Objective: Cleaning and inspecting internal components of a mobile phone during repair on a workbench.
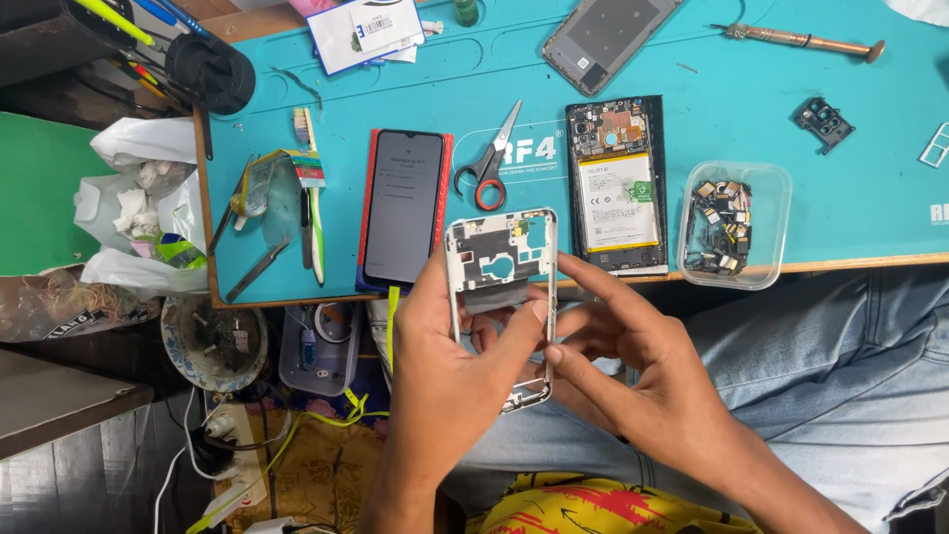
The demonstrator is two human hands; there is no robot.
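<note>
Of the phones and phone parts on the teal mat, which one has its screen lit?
The phone in the red case, left of the scissors. The opened phone shows its battery and board; the grey one at the top lies dark.

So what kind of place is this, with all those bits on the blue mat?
Most likely a phone repair bench: an opened phone with its battery showing, a tub of small parts, and both hands holding a bare phone frame.

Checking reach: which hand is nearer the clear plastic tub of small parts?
Right. The right hand is below the tub, slightly left; the left hand is further left, holding the phone frame.
</note>
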